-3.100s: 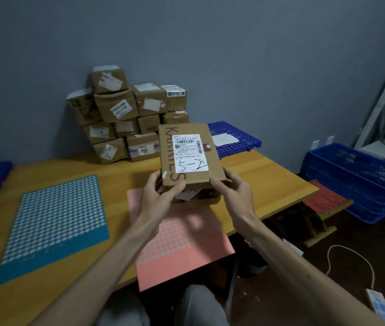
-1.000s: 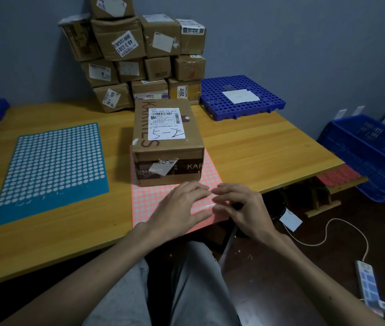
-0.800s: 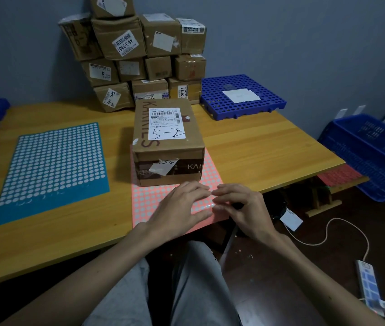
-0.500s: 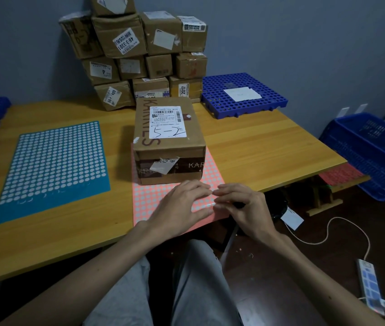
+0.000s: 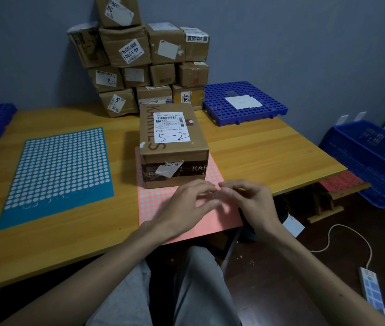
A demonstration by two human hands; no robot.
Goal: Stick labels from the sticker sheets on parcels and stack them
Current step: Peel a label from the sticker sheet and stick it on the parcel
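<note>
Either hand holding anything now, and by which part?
Left hand lies flat on the pink paper sticker sheet, gripping nothing. Right hand curls its fingertips at the sheet; blur hides whether they pinch a sticker.

Light dim and even. Plain grey-blue wall (image 5: pixel 292 43) at far side. Yellow-brown wooden tabletop (image 5: pixel 257 151) fills left and centre. Dark floor (image 5: pixel 280 285) at near right, with white power strip (image 5: pixel 372 291) and pale cable (image 5: pixel 351 230). Blue plastic crate (image 5: pixel 374 165) at right.
</note>
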